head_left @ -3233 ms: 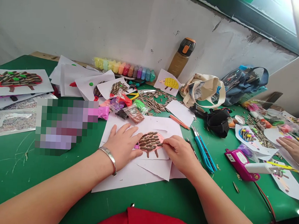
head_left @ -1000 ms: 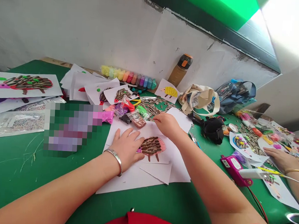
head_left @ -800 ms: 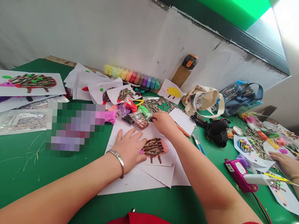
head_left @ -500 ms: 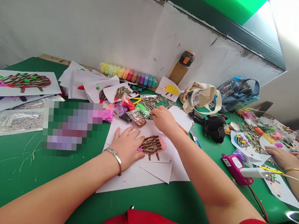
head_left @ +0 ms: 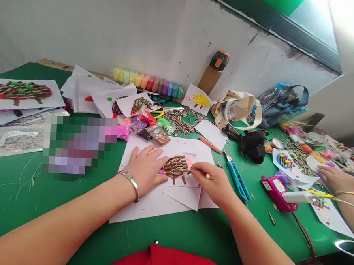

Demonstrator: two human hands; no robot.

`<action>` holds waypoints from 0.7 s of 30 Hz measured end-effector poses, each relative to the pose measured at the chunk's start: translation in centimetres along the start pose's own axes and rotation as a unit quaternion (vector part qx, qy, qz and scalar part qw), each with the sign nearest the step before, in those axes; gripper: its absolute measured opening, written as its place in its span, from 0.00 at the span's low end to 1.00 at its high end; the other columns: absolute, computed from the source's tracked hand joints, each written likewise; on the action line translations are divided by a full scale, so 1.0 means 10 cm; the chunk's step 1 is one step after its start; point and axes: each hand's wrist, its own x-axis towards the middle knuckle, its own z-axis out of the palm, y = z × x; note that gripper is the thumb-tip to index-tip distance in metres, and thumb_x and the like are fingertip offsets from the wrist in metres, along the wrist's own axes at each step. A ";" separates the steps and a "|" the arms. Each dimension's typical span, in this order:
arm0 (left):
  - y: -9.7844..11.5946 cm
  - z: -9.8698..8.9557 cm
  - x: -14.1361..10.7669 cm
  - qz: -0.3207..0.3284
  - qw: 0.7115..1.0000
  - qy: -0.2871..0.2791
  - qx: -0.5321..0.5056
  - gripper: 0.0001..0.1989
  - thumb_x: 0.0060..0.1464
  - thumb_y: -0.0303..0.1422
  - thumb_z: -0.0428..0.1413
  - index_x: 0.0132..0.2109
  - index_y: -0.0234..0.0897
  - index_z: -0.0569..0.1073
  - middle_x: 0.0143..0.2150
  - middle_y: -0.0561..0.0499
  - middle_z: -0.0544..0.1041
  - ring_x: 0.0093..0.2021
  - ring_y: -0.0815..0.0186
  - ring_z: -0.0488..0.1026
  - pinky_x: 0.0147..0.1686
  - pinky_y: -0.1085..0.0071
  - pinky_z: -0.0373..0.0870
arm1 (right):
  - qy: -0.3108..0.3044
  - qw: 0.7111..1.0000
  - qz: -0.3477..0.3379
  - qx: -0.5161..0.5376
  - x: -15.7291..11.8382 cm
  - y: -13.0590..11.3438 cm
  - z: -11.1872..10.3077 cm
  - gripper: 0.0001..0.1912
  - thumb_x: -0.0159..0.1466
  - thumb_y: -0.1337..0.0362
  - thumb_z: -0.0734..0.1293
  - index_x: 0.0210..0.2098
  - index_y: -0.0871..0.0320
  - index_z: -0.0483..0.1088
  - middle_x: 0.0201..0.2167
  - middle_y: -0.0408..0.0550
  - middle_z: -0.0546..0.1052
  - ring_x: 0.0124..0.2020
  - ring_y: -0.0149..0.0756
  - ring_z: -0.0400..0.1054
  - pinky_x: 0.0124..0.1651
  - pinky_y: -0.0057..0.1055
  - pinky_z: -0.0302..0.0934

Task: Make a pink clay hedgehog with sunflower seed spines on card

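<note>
Fingers (head_left: 199,174) touch paper (head_left: 179,207), green mat (head_left: 171,237) below, wall (head_left: 111,26) behind.

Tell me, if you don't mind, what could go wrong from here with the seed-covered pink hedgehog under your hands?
The right hand sits at the edge of the pink clay hedgehog, so it might dislodge the closely packed sunflower seeds there. The blue utility knife lies just beside that hand; a careless sweep could knock it, and its blade might be a hazard, though I cannot tell whether it is out.
</note>
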 end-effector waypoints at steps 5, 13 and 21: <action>0.01 -0.01 0.01 -0.003 1.000 -0.007 0.005 0.25 0.56 0.43 0.56 0.59 0.44 0.68 0.64 0.44 0.65 0.65 0.46 0.56 0.59 0.36 0.50 | 0.019 0.999 -0.036 -0.025 0.03 0.08 0.08 0.07 0.64 0.65 0.63 0.37 0.54 0.74 0.32 0.43 0.75 0.34 0.33 0.67 0.37 0.30 0.60; 0.01 -0.01 0.01 -0.002 1.000 -0.008 0.000 0.25 0.56 0.43 0.57 0.59 0.42 0.68 0.64 0.43 0.65 0.65 0.45 0.55 0.59 0.36 0.50 | 0.062 0.989 -0.075 -0.108 0.00 0.09 0.16 0.07 0.66 0.66 0.61 0.34 0.57 0.70 0.31 0.45 0.71 0.34 0.33 0.65 0.38 0.30 0.58; 0.01 -0.01 0.01 0.001 1.000 0.004 -0.014 0.25 0.55 0.42 0.57 0.59 0.42 0.69 0.64 0.43 0.65 0.65 0.44 0.55 0.59 0.35 0.49 | 0.042 0.985 -0.088 -0.144 -0.02 0.05 0.14 0.07 0.66 0.66 0.61 0.31 0.56 0.67 0.28 0.45 0.70 0.33 0.34 0.64 0.35 0.31 0.56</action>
